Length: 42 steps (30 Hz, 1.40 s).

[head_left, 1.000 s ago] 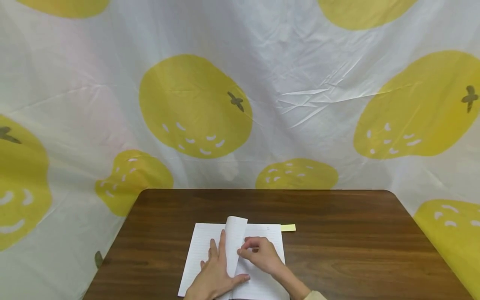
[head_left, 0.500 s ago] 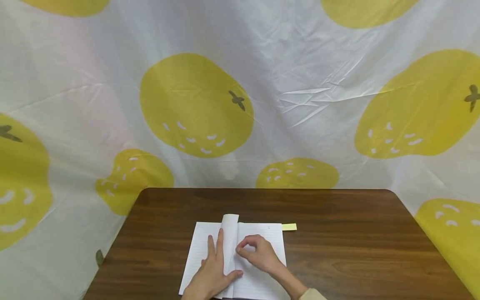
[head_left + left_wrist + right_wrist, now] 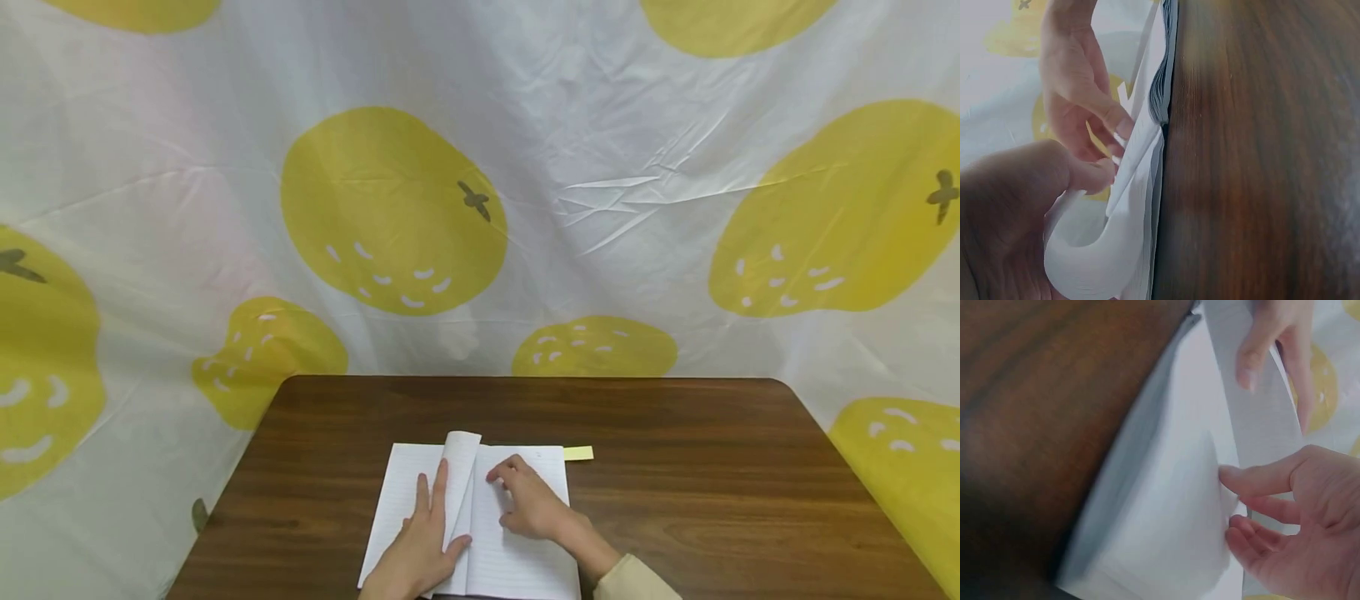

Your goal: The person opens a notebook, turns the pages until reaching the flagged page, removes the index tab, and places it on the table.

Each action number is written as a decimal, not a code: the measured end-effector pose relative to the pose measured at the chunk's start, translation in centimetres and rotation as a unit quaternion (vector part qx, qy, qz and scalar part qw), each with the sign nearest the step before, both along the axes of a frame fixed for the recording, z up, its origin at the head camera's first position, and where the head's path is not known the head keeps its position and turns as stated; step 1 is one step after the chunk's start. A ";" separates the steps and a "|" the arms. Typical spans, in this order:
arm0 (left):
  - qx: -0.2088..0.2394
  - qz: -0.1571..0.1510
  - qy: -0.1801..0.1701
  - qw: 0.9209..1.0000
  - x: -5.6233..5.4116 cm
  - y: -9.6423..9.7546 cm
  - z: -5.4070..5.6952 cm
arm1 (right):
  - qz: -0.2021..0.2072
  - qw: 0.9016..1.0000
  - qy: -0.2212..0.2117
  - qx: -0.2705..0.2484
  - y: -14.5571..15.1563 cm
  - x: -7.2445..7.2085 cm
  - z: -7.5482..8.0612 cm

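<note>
An open lined notebook (image 3: 525, 562) lies near the front edge of the table, its white pages spread to both sides. My left hand (image 3: 416, 546) rests on its left half, index and middle fingers stretched forward. Between those fingers and the thumb it holds a curled bunch of pages (image 3: 461, 471); the left wrist view shows the pages bending in a loop (image 3: 1085, 269) beside the thumb. My right hand (image 3: 528, 504) is over the right half, thumb and fingers apart. In the right wrist view, its thumb (image 3: 1254, 478) meets the page surface near the middle of the notebook.
A yellow sticky tab (image 3: 578, 453) sticks out from the notebook's upper right edge. The dark wooden table (image 3: 712, 475) extends on both sides. Behind it hangs a white curtain (image 3: 592, 167) printed with large yellow fruit.
My right hand has parted its thumb and fingers from a pinch at the curled pages and shifted right. My left thumb has drawn left, and the curled pages lean further left than at first.
</note>
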State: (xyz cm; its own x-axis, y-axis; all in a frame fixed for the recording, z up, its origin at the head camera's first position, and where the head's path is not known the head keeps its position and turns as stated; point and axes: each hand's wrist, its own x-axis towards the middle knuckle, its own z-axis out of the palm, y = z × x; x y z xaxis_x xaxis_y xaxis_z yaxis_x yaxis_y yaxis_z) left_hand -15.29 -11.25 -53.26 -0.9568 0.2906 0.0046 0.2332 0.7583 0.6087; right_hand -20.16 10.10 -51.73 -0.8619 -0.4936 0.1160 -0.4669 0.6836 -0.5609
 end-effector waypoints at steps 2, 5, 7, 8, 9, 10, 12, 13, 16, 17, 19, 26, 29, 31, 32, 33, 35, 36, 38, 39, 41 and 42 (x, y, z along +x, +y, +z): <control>0.000 -0.001 0.004 1.000 -0.1 -0.2 -0.1 | -0.003 1.000 0.007 0.025 0.0 -0.3 0.3; 0.001 0.001 0.004 1.000 -0.2 -0.4 -0.3 | -0.017 0.998 0.005 0.064 0.0 -0.9 0.8; 0.004 0.005 0.004 1.000 -0.2 -0.5 -0.5 | -0.028 0.996 -0.009 0.089 -0.1 -1.4 1.0; 0.002 0.009 0.004 1.000 -0.2 -0.6 -0.6 | -0.033 0.994 -0.016 0.101 -0.2 -1.6 1.1; 0.002 0.013 0.004 1.000 -0.2 -0.6 -0.6 | -0.036 0.993 -0.022 0.114 -0.2 -1.8 1.1; -0.002 0.019 0.006 1.000 -0.2 -0.6 -0.6 | -0.039 0.991 -0.026 0.127 -0.3 -2.0 1.1; -0.010 0.028 0.010 1.000 -0.2 -0.6 -0.6 | -0.045 0.987 -0.036 0.149 -0.4 -2.4 1.2; -0.014 0.032 0.014 0.999 -0.2 -0.7 -0.6 | -0.048 0.985 -0.039 0.159 -0.4 -2.6 1.2; -0.028 0.044 0.023 0.998 -0.3 -0.8 -0.5 | -0.056 0.979 -0.055 0.189 -0.6 -3.1 1.3; -0.033 0.048 0.025 0.998 -0.3 -0.8 -0.5 | -0.060 0.976 -0.060 0.199 -0.7 -3.3 1.4; -0.039 0.061 0.025 0.997 -0.4 -0.8 -0.4 | -0.067 0.971 -0.070 0.216 -0.9 -3.5 1.5; -0.065 0.104 0.042 0.992 -0.3 -0.7 -0.1 | -0.082 0.958 -0.086 0.260 -1.4 -3.9 1.5; -0.094 0.111 0.068 0.987 -0.3 -0.6 0.1 | -0.082 0.956 -0.079 0.271 -1.5 -3.8 1.6; -0.119 0.110 0.094 0.982 -0.3 -0.6 0.3 | -0.081 0.957 -0.065 0.270 -1.5 -3.6 1.8; -0.134 0.107 0.106 0.980 -0.2 -0.5 0.4 | -0.079 0.958 -0.057 0.269 -1.5 -3.5 1.9; -0.148 0.103 0.116 0.977 -0.2 -0.5 0.4 | -0.078 0.959 -0.047 0.269 -1.5 -3.4 1.8; -0.167 0.095 0.135 0.972 -0.2 -0.5 0.6 | -0.075 0.961 -0.027 0.264 -1.4 -3.2 1.7; -0.175 0.092 0.142 0.970 -0.2 -0.4 0.6 | -0.074 0.962 -0.018 0.262 -1.4 -3.1 1.7; -0.180 0.086 0.145 0.969 -0.4 -0.4 0.6 | -0.070 0.962 -0.003 0.263 -1.2 -2.9 1.5; -0.178 0.084 0.144 0.970 -0.4 -0.4 0.6 | -0.069 0.962 0.002 0.263 -1.2 -2.8 1.5; -0.167 0.079 0.129 0.974 -0.6 -0.5 0.5 | -0.067 0.964 0.010 0.258 -1.0 -2.4 1.6; -0.158 0.076 0.116 0.978 -0.6 -0.5 0.6 | -0.065 0.964 0.018 0.256 -0.9 -2.2 1.5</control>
State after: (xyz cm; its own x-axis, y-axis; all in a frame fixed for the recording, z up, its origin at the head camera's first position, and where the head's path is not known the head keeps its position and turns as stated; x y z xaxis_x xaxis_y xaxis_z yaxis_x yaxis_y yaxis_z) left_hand -15.85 -11.79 -52.70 -0.9729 0.1667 0.1600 0.2069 0.9370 0.2815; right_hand -22.39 9.23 -50.22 -0.9201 -0.3826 -0.0836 -0.3720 0.9206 -0.1189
